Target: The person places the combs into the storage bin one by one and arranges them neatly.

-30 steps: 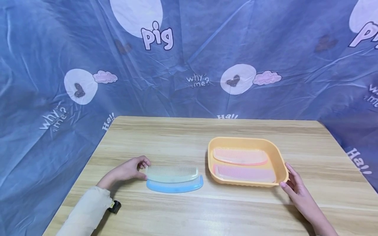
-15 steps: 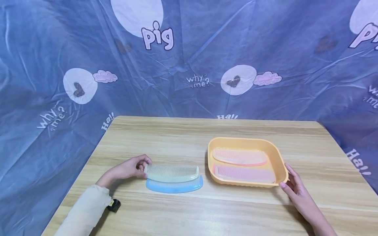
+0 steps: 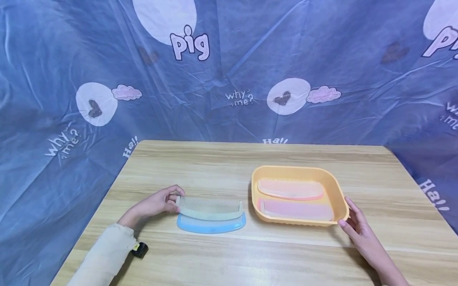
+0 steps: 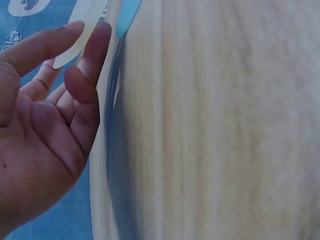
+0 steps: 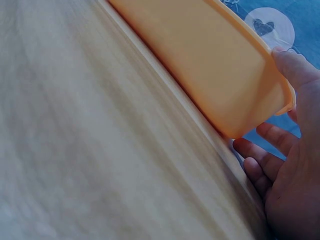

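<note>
My left hand (image 3: 157, 204) pinches the left end of a pale green comb (image 3: 211, 210), its teeth facing the back of the table. In the left wrist view, thumb and fingertips meet on that comb (image 4: 80, 42), which is raised off the wood. A blue comb (image 3: 211, 226) lies on the table just in front, partly covered by the pale green one. My right hand (image 3: 363, 234) grips the front right corner of an orange-yellow plastic basket (image 3: 255, 190), thumb on the rim. Inside it lie a peach-pink comb (image 3: 290, 190) at the back and a lilac-pink comb (image 3: 297, 210) at the front.
The wood-grain table (image 3: 200, 167) ends at a blue printed cloth (image 3: 236, 59) hanging behind and at both sides. A small black object (image 3: 140, 250) shows by the left sleeve (image 3: 107, 250).
My left hand has lifted the pale green comb slightly off the blue one, moving it a little back and to the right. The right hand and basket stay in place.
</note>
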The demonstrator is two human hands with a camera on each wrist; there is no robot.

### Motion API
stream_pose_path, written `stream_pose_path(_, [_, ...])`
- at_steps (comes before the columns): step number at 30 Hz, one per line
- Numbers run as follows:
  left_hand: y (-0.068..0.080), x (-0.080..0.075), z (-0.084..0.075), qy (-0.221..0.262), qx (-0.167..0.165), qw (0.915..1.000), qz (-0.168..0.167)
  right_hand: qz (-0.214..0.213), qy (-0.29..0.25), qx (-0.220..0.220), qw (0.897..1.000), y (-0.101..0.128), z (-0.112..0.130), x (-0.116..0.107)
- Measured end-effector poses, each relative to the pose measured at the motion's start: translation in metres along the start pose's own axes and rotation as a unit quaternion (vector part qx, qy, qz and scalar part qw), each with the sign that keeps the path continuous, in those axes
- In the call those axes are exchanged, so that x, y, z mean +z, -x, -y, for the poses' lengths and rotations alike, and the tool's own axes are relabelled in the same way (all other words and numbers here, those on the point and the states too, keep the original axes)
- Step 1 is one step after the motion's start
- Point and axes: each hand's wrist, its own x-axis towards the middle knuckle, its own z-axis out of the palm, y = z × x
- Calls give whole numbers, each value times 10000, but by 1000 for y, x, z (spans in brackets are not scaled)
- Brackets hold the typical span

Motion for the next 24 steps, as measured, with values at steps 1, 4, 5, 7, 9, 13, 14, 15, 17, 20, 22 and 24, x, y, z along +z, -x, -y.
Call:
stream_pose_path(1, [0, 1, 0, 44, -36, 10000, -18, -3, 21, -7, 10000, 0, 0, 0])
stream_pose_path(4, [1, 3, 0, 58, -142, 9998, -108, 1, 70, -16, 10000, 0, 0, 0])
stream_pose_path(5, [2, 4, 0, 38, -171, 9997, -154, -4, 95, -16, 10000, 0, 0, 0])
stream_pose_path(7, [3, 5, 0, -18, -233, 9994, -244, -18, 121, -7, 9999, 0, -1, 0])
stream_pose_path(9, [5, 6, -1, -50, -272, 9991, -308, -15, 135, -2, 9999, 0, -1, 0])
stream_pose_path(13, [8, 7, -1, 148, -162, 9991, -365, 7, 161, -9, 9999, 0, -1, 0])
stream_pose_path(14, [8, 7, -1, 219, -113, 9990, -374, 12, 148, -16, 9999, 0, -2, 0])
stream_pose_path(15, [9, 7, -1, 293, -62, 9988, -374, 14, 128, -14, 9999, 0, -2, 0])
stream_pose_path(17, [9, 7, -2, 386, 54, 9985, -387, 8, 49, -7, 10000, 0, -1, 0])
stream_pose_path(20, [10, 6, -4, 473, 175, 9979, -401, 4, -30, -10, 10000, 1, -1, 1])
stream_pose_path(22, [11, 5, -5, 574, 241, 9973, -390, -6, -8, -5, 10000, 1, -1, 1])
stream_pose_path(24, [11, 4, -7, 696, 305, 9964, -377, -7, 75, 2, 10000, 1, -1, 0])
